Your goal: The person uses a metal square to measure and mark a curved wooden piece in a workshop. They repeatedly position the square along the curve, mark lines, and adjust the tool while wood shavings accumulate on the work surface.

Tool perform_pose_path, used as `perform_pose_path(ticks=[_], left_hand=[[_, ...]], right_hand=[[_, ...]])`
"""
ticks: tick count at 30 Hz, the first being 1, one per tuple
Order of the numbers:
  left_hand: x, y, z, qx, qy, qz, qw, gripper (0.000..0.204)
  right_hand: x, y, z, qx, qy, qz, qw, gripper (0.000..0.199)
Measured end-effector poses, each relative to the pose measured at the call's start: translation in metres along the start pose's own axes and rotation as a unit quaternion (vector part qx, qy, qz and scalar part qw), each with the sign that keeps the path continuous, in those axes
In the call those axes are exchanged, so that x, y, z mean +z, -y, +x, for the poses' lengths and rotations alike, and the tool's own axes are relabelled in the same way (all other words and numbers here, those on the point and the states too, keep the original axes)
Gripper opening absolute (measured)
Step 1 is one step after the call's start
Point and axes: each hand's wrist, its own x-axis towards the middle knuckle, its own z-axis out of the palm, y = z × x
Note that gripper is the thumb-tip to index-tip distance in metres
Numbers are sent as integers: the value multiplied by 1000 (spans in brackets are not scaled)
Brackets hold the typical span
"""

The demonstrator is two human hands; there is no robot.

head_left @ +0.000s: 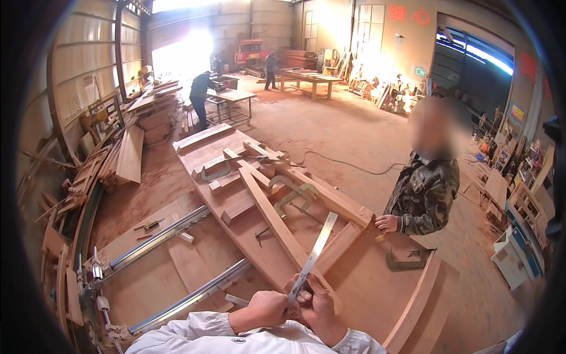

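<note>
A long silver steel ruler [318, 243] slants up and away from my hands over the wooden frame. My right hand [319, 305] is closed round its near end, thumb and fingers pressed on the metal. My left hand [268, 308] is closed in a fist against the same end, its fingertips turned out of sight. Left of that fist a short pale strip [237, 301] sticks out; whether it joins the ruler I cannot tell. Beneath and beyond lies a long diagonal wooden bar [272, 221]. A G-clamp [295, 197] sits on the frame farther off.
A co-worker in a camouflage jacket [421, 194] stands at the right, one hand on the frame's corner. Another clamp [410, 259] lies near that corner. Metal rails [188, 297] run at left. A cable [348, 168] crosses the floor; stacked boards [131, 154] lean at far left.
</note>
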Motion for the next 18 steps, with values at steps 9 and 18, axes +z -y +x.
perform_pose_path(ticks=[9, 18], left_hand=[[-16, 26, -6, 37, 4, -26, 999, 23], [-6, 46, -8, 88, -9, -27, 996, 32]], right_hand=[[35, -20, -2, -61, -46, -36, 996, 33], [39, -35, -7, -83, -47, -42, 995, 32]])
